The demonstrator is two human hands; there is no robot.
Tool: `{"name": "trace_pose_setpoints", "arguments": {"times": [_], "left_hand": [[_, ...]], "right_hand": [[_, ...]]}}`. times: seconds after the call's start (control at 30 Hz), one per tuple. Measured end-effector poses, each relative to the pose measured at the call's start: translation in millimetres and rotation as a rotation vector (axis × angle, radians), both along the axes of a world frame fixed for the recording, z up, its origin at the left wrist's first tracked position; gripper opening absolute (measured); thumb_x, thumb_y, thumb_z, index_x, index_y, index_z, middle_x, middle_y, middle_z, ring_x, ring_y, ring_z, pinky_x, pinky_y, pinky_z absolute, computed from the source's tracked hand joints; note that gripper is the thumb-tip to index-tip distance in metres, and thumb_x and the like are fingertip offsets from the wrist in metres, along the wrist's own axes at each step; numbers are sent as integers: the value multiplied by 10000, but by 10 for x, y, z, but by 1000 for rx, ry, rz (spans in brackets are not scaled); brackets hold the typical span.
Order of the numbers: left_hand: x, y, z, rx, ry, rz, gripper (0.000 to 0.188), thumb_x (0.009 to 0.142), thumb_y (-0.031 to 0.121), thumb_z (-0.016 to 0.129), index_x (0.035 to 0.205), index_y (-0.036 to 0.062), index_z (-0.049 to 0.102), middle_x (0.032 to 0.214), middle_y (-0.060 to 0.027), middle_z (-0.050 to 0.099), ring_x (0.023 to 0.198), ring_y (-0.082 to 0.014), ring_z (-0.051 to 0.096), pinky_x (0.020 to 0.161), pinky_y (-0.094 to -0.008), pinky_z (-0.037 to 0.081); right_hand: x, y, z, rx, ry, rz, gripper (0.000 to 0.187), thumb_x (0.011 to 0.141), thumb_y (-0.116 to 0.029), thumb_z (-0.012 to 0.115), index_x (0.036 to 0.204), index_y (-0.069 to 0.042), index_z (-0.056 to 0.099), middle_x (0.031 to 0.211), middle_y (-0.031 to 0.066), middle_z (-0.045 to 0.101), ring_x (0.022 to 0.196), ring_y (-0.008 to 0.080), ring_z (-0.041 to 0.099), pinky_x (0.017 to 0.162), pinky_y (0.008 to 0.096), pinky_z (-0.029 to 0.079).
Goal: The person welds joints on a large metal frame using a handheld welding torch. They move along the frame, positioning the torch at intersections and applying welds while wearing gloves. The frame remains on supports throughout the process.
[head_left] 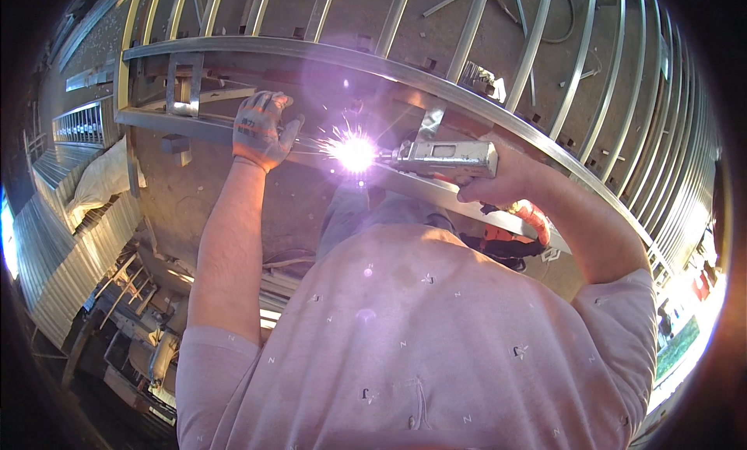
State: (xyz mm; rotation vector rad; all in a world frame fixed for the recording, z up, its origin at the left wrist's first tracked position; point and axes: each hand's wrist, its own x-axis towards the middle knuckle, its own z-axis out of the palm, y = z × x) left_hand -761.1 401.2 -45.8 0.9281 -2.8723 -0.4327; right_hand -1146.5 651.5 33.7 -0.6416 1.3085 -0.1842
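At chest height in front of the person, a long metal bar [436, 191] runs left to right across the view, part of a larger metal frame [311, 57]. Left hand [261, 131], gloved, is clamped on the bar just left of the bright arc [354, 152]. Right hand [498, 187], bare, is closed around a welding tool [447, 158] whose tip meets the bar at the arc. Both hands lie along the bar's long axis, well apart, arc between them, left hand nearer it. Metal sheets [54, 247] lie below left.
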Motion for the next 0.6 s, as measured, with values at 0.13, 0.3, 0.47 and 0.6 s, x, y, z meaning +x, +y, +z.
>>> {"name": "trace_pose_setpoints", "arguments": {"times": [0.13, 0.3, 0.47, 0.6], "left_hand": [[7, -6, -7, 5, 33, -13, 384, 876, 352, 817, 1163, 120, 713, 1152, -111, 738, 1117, -364, 692, 1021, -497, 531], [12, -15, -7, 2, 32, -15, 375, 880, 352, 809, 1156, 120, 709, 1147, -113, 735, 1114, -373, 690, 1019, -500, 530], [12, -18, -6, -10, 38, -24, 373, 884, 347, 807, 1164, 124, 703, 1141, -116, 733, 1111, -378, 690, 1012, -506, 533], [12, -7, 1, 4, 37, -13, 361, 889, 346, 806, 1154, 121, 706, 1143, -122, 733, 1113, -380, 689, 1003, -515, 533]], "right_hand": [[5, 2, 29, -54, -24, 7, 412, 780, -122, 840, 1173, -66, 731, 968, 32, 747, 853, 151, 727, 736, 333, 631], [15, 0, 34, 36, 9, 7, 455, 801, -116, 834, 1234, -63, 704, 1004, 40, 740, 874, 162, 739, 739, 339, 656], [29, 15, 25, 80, 43, 5, 492, 824, -134, 821, 1291, -87, 672, 1012, 40, 737, 858, 167, 742, 726, 334, 651], [-10, 48, 66, 24, 28, 11, 439, 819, -149, 814, 1235, -113, 678, 980, 20, 735, 828, 149, 734, 709, 325, 636]]}}
